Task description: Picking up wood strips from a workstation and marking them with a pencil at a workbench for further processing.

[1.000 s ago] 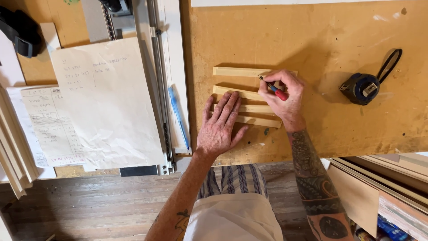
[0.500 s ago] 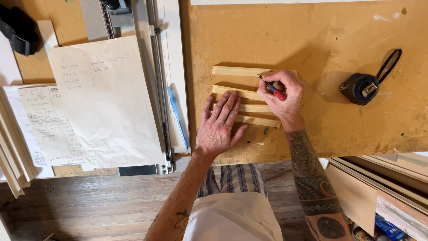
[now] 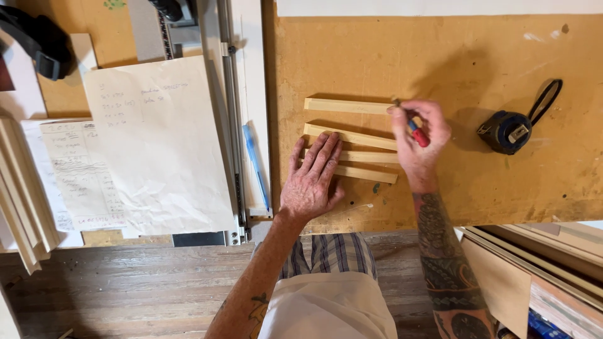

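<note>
Up close, the scene by its parts:
Left hand (image 3: 311, 182): lies flat, palm down, fingers spread and stretched out, gripping nothing; the fingertips press on the near ends of the two lower wooden strips (image 3: 358, 147)
Right hand (image 3: 419, 143): closed in a writing hold round a pencil (image 3: 411, 122) with a red end; the tip rests at the right end of the topmost strip
Wooden strips: four pale, smooth, thin slats with square-cut ends, lying roughly side by side in the middle of the fibreboard top (image 3: 440, 56); the top one sits a little apart, the lower ones are fanned slightly and close together
Fibreboard top: tan, matte, faintly speckled, with pale smears near its far edge
Tape measure (image 3: 507, 130): rounded dark blue case with a black looped strap, well apart from the strips on the right
Blue pen (image 3: 255, 166): slim, lying along a white rail beside a metal ruler track (image 3: 230, 125)
Paper sheets (image 3: 157, 144): creased, cream, handwritten, on the left
Timber lengths (image 3: 22, 194): long pale battens stacked at the far left
Floor (image 3: 125, 289): worn grey-brown planks
</note>
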